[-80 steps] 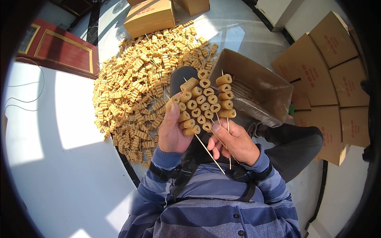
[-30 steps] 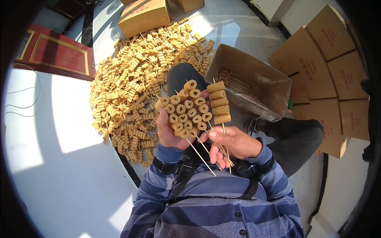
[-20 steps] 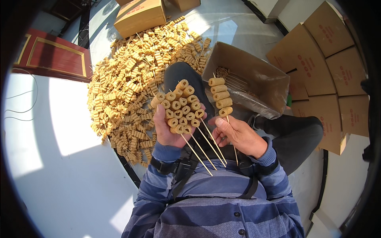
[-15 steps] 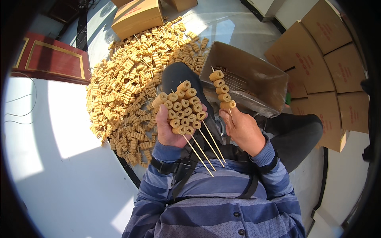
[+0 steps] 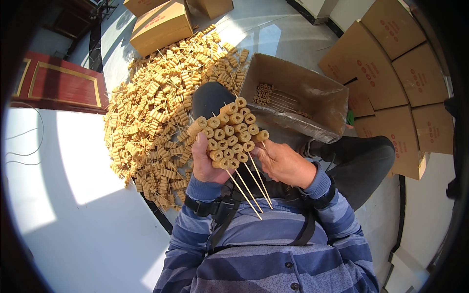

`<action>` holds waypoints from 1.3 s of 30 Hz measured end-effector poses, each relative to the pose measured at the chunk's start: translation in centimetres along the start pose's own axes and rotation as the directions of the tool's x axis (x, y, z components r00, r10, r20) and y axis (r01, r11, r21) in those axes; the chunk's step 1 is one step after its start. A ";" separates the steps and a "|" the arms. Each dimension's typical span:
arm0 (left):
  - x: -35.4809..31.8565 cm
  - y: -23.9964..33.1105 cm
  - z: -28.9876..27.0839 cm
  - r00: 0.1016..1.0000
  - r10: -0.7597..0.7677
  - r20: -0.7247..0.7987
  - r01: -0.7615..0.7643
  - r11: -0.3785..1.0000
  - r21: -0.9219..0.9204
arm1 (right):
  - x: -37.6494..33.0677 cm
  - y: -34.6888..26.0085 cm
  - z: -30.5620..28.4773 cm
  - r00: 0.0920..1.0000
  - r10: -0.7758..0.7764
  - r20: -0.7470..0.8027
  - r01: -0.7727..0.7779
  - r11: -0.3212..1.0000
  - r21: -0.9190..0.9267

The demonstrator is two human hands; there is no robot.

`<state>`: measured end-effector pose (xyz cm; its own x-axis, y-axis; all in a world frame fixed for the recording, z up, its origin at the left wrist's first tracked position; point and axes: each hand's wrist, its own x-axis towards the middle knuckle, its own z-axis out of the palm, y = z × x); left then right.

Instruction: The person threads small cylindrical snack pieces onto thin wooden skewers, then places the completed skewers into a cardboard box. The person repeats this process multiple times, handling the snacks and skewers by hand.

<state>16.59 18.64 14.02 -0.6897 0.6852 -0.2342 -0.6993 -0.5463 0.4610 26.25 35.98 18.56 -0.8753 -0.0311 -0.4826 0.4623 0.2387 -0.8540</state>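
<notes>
**Inspector:** Report the left hand.

**Assistant:** It is clamped on a bundle of skewers, each threaded with tan ring-shaped pieces. The thin sticks fan out toward 5 o'clock, over the striped sweater.

**Inspector:** And the right hand?

**Assistant:** It sits at 3 o'clock of the bundle, fingers pressed together against the outermost skewer. Whether it fully grips that skewer, I cannot tell.

**Inspector:** Surroundings?

**Assistant:** A large pile of loaded skewers lies on the floor at 10 o'clock of the hands. An open cardboard box stands at 1 o'clock, with a few skewers laid inside. Flat folded cartons lie at 2 o'clock, a closed carton at 11 o'clock.
</notes>
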 end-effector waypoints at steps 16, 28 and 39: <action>1.2 0.1 1.1 0.981 -0.027 0.194 0.006 0.994 0.108 | 0.4 0.4 0.0 0.995 -0.076 0.069 0.082 0.992 -0.094; 0.6 -0.7 2.7 0.994 0.041 0.099 -0.064 0.971 0.232 | 0.3 -4.2 2.4 0.640 -0.663 -0.388 0.442 0.731 -0.520; 2.3 -0.4 3.7 0.994 -0.073 0.084 0.041 0.942 0.334 | 0.3 -1.6 1.0 0.629 -0.663 -0.406 0.505 0.746 -0.434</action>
<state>15.98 22.17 16.43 -0.6187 0.7612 -0.1944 -0.6241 -0.3259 0.7102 25.34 34.59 19.61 -0.9147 0.2165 0.3412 -0.1590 0.5834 -0.7965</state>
